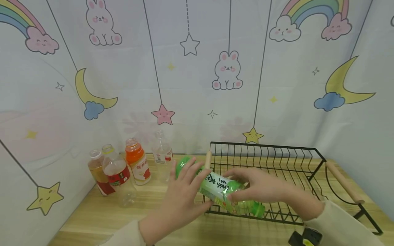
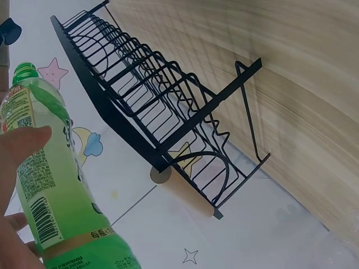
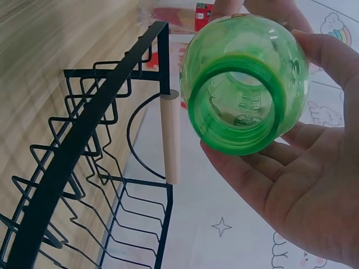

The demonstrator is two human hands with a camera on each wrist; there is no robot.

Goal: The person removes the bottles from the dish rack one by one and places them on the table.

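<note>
A green plastic drink bottle (image 1: 215, 184) is held tilted above a black wire dish rack (image 1: 264, 146), its neck toward the lower right. My left hand (image 1: 183, 191) grips the bottle near its base; in the left wrist view the thumb (image 2: 28, 143) presses on the label. Around the shoulder end, my right hand (image 1: 266, 186) curls its fingers and thumb. The right wrist view looks straight into the uncapped bottle mouth (image 3: 201, 115), ringed in bright green. Part of the rack is hidden behind the hands and bottle.
On the wooden table's left stand an amber bottle (image 1: 97, 167), a clear red-labelled bottle (image 1: 118, 177), an orange bottle (image 1: 138, 164) and a clear bottle (image 1: 161, 153). The rack has wooden handles (image 1: 344, 182). A patterned curtain (image 1: 197, 82) hangs behind. A small black object (image 1: 309, 236) lies near the right sleeve.
</note>
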